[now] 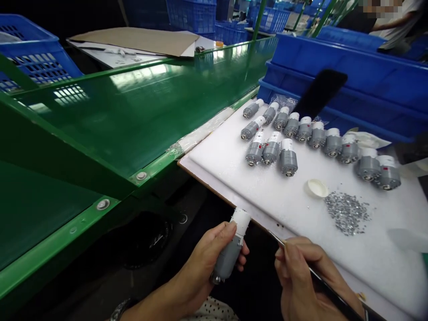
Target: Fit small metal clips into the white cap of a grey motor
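My left hand point(203, 263) is closed around a small grey motor with a white cap point(230, 249), held tilted near the front edge of the white foam board point(234, 165). My right hand point(301, 276) pinches a thin metal tool point(321, 278), its tip pointing up-left towards the motor. On the board lie several grey motors with white caps point(290, 138) in rows, a pile of tiny shiny metal parts point(347, 213) and a small white cap point(316, 187).
A green conveyor point(140, 107) runs along the left. Blue crates point(351, 71) stand behind the board, with a black flat object point(319, 93) leaning there. A blue basket point(30, 53) and cardboard point(133, 40) lie beyond the conveyor. Another person sits at the far right.
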`<state>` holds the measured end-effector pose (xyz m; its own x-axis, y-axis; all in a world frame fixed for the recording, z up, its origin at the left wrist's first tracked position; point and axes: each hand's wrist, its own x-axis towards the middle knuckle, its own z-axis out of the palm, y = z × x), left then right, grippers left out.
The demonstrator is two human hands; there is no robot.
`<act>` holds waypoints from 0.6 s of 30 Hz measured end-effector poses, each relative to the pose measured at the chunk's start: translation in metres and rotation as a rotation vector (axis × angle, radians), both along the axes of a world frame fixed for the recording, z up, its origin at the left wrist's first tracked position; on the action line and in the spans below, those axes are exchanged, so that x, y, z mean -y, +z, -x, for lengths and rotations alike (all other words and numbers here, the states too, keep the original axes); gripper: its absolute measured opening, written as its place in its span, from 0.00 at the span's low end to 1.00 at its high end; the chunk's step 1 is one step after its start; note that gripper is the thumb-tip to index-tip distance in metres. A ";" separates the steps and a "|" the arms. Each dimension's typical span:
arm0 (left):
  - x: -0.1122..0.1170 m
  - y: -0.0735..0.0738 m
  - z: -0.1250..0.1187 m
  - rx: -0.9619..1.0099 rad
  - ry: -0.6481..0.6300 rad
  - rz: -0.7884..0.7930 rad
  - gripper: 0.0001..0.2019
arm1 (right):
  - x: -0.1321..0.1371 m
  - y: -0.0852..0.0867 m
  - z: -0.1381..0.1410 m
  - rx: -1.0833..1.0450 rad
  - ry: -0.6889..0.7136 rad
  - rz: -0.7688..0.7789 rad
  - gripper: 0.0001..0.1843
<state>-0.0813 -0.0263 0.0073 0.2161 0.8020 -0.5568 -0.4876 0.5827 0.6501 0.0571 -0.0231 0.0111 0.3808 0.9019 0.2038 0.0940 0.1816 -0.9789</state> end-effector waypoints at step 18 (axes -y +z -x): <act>-0.011 0.001 -0.007 -0.244 -0.078 -0.271 0.18 | -0.001 -0.002 0.000 0.034 0.028 -0.004 0.14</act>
<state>-0.0742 -0.0148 0.0083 0.1693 0.9139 -0.3691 -0.2605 0.4027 0.8775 0.0574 -0.0224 0.0091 0.3486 0.9111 0.2199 0.1218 0.1886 -0.9745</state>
